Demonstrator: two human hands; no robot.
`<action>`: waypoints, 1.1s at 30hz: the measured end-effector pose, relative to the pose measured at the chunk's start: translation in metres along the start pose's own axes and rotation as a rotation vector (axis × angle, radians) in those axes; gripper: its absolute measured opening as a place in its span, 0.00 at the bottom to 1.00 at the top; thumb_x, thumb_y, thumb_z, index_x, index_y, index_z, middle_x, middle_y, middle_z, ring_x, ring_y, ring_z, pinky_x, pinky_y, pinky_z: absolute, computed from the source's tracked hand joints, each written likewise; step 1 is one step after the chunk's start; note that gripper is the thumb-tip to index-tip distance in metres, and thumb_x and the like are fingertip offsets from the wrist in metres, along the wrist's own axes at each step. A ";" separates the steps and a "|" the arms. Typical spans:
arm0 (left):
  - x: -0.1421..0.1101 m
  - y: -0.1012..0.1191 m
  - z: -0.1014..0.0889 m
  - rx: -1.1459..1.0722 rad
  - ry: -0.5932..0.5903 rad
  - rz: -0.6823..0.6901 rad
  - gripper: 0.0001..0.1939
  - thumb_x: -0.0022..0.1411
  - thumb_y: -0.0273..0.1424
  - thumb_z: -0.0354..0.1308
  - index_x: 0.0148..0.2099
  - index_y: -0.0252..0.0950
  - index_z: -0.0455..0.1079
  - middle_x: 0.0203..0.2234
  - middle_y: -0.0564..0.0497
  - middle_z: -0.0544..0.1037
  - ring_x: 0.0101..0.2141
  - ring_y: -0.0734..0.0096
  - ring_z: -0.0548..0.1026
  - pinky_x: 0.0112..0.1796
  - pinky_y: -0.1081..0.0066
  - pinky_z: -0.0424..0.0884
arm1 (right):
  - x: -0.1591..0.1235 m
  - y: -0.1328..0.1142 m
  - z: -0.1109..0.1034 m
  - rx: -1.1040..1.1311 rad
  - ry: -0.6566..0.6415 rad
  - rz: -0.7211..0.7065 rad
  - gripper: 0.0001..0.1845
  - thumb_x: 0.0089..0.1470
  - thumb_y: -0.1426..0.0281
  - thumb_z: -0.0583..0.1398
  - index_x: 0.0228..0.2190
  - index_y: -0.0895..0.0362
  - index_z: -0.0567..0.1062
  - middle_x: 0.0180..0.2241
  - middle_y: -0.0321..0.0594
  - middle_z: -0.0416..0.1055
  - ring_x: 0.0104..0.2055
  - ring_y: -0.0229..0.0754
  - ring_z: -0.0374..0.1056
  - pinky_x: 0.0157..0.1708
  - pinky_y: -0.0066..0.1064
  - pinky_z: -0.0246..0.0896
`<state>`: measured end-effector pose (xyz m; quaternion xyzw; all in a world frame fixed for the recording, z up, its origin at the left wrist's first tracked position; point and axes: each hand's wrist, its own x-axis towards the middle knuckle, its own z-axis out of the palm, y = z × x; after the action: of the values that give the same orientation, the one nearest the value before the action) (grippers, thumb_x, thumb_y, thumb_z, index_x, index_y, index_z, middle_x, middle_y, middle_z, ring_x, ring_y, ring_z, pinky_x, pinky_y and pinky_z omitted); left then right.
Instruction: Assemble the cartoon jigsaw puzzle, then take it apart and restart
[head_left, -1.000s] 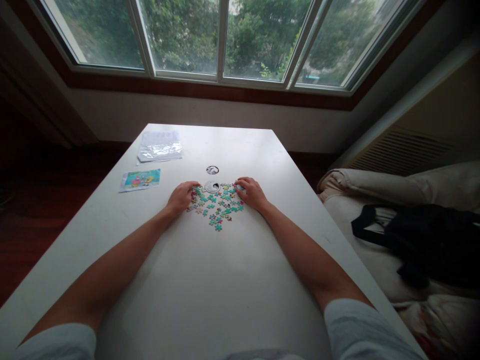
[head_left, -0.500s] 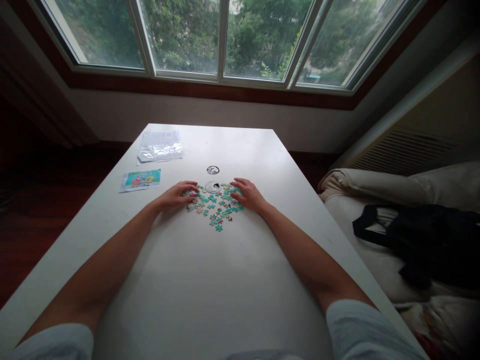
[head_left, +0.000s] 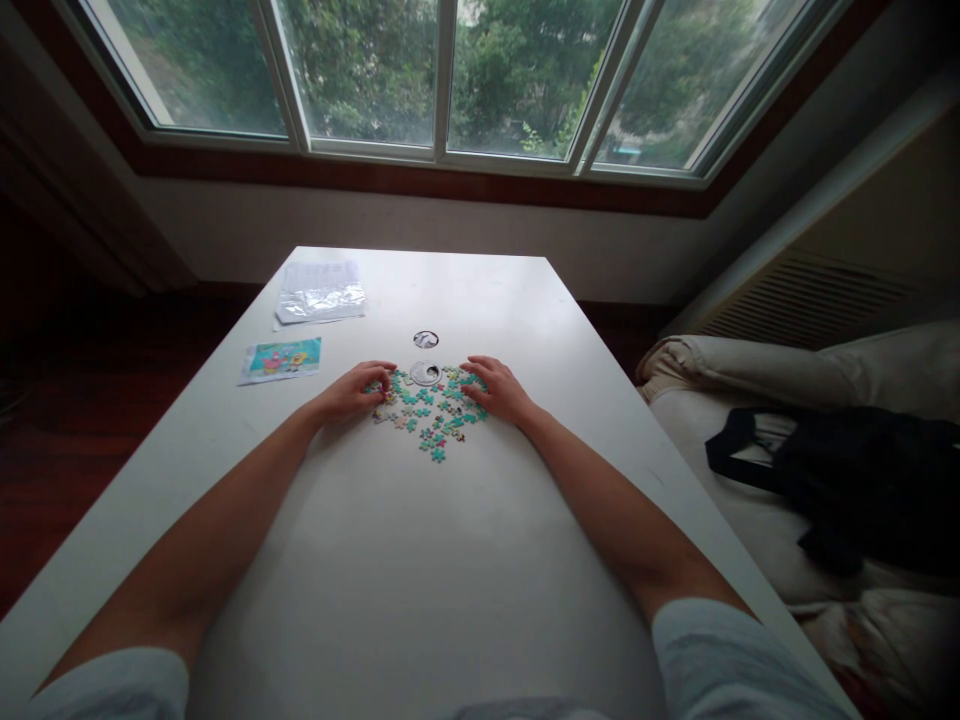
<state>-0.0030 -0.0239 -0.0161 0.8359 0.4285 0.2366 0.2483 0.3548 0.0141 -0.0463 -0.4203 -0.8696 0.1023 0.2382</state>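
A loose heap of small jigsaw puzzle pieces (head_left: 424,397), mostly teal green with some pink and yellow, lies spread on the white table (head_left: 420,560). My left hand (head_left: 358,388) is at the heap's left edge, its index finger and thumb bent together in a pinch on a small pinkish puzzle piece (head_left: 385,391), mostly hidden by the fingers. On the opposite edge, my right hand (head_left: 496,390) rests with fingers apart over several pieces, gripping none. Between the hands, at the top of the heap, sits a round grey-and-white disc (head_left: 426,373).
A smaller round disc (head_left: 426,340) lies beyond the heap. To the left are a colourful cartoon picture card (head_left: 281,360) and a clear plastic bag with paper (head_left: 321,292). Right of the table stands a cream sofa (head_left: 720,390) with dark clothing (head_left: 862,480) on it.
The fingers of my left hand have drawn in from spread to a pinch at the left edge of the pieces. My right hand has stayed in place.
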 end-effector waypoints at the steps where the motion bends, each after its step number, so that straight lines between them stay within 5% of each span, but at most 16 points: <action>1: 0.000 0.001 0.000 0.006 -0.001 0.006 0.09 0.59 0.33 0.56 0.39 0.39 0.77 0.60 0.46 0.72 0.60 0.57 0.69 0.63 0.57 0.63 | 0.000 0.000 0.000 0.000 0.000 0.000 0.25 0.62 0.57 0.61 0.58 0.49 0.73 0.63 0.48 0.66 0.65 0.54 0.61 0.64 0.50 0.56; 10: 0.002 -0.005 0.001 0.008 -0.041 0.002 0.13 0.62 0.37 0.57 0.42 0.43 0.82 0.62 0.48 0.70 0.62 0.54 0.67 0.65 0.56 0.62 | 0.000 -0.002 -0.002 -0.003 -0.008 0.002 0.24 0.63 0.57 0.60 0.58 0.50 0.73 0.62 0.48 0.66 0.64 0.54 0.61 0.63 0.50 0.56; 22: -0.003 -0.004 -0.001 0.078 -0.126 0.059 0.29 0.62 0.48 0.62 0.62 0.46 0.69 0.68 0.47 0.61 0.67 0.53 0.58 0.67 0.52 0.56 | 0.000 -0.001 -0.001 -0.023 -0.001 -0.024 0.25 0.63 0.56 0.60 0.58 0.51 0.73 0.62 0.49 0.67 0.64 0.55 0.62 0.63 0.51 0.58; 29: 0.000 0.011 -0.002 0.029 -0.190 0.118 0.15 0.67 0.47 0.58 0.44 0.44 0.80 0.69 0.51 0.61 0.70 0.51 0.52 0.67 0.50 0.53 | -0.001 0.000 -0.001 -0.017 0.006 -0.020 0.25 0.63 0.57 0.60 0.58 0.50 0.73 0.62 0.48 0.67 0.64 0.54 0.62 0.63 0.51 0.58; 33: 0.001 0.026 0.001 0.079 -0.256 0.145 0.15 0.64 0.47 0.62 0.45 0.45 0.80 0.70 0.53 0.59 0.71 0.49 0.47 0.68 0.49 0.50 | 0.000 0.001 0.000 -0.017 0.005 -0.012 0.25 0.63 0.56 0.60 0.58 0.51 0.73 0.62 0.48 0.67 0.64 0.54 0.62 0.63 0.51 0.58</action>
<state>0.0136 -0.0363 -0.0002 0.8972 0.3406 0.1283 0.2502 0.3559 0.0144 -0.0465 -0.4171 -0.8724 0.0924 0.2373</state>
